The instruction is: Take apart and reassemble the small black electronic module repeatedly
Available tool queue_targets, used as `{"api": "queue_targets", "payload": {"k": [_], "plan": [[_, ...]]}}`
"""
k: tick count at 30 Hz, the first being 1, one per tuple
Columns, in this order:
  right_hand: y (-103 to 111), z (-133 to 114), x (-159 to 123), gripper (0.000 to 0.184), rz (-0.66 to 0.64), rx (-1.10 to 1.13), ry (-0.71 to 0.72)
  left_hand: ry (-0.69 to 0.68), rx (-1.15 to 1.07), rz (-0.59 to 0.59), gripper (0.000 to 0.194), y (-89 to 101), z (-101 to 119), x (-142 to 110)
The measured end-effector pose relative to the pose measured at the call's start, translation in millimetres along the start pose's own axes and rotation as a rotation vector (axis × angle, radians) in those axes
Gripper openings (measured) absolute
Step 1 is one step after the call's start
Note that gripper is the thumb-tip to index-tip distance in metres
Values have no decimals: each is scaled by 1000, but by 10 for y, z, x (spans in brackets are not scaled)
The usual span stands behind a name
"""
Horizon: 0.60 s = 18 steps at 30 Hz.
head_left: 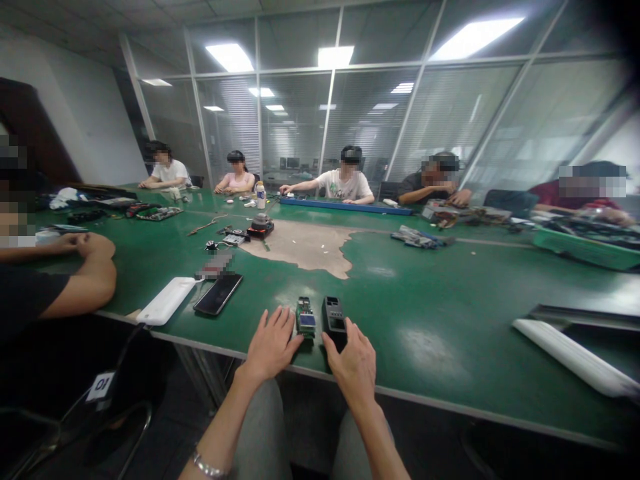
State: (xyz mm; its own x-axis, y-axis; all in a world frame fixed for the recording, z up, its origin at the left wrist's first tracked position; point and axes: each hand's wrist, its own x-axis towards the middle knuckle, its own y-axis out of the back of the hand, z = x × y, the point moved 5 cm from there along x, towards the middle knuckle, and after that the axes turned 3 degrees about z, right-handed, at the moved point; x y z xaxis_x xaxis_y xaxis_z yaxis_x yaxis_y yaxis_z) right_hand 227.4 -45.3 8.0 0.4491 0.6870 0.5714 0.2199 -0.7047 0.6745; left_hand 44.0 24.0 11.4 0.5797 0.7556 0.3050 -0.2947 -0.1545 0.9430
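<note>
Both my hands rest at the near edge of a large green table (450, 293). My left hand (273, 343) lies flat with fingers spread, its fingertips just left of a small green circuit board with a blue screen (305, 318). My right hand (354, 359) has its fingers stretched out and touches the near end of a black device casing (335, 317), which lies right beside the board. Neither hand grips anything.
A white power bank (167, 301) and a black phone (219, 293) lie to the left. A white tube (575, 357) lies at the right. A worn bare patch (310, 243) marks the table's middle. Several people sit around the table with parts and tools; one person's arm (75, 280) rests close on the left.
</note>
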Motion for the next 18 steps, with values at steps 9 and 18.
{"api": "queue_targets", "payload": {"k": [9,18], "plan": [[135,-141,145,51,-24,232,-67,-3,-13,-2,61,-6,-20,-21],[134,-699,283,41,-118,310,9,-16,-33,17,64,50,-19,-58]]}}
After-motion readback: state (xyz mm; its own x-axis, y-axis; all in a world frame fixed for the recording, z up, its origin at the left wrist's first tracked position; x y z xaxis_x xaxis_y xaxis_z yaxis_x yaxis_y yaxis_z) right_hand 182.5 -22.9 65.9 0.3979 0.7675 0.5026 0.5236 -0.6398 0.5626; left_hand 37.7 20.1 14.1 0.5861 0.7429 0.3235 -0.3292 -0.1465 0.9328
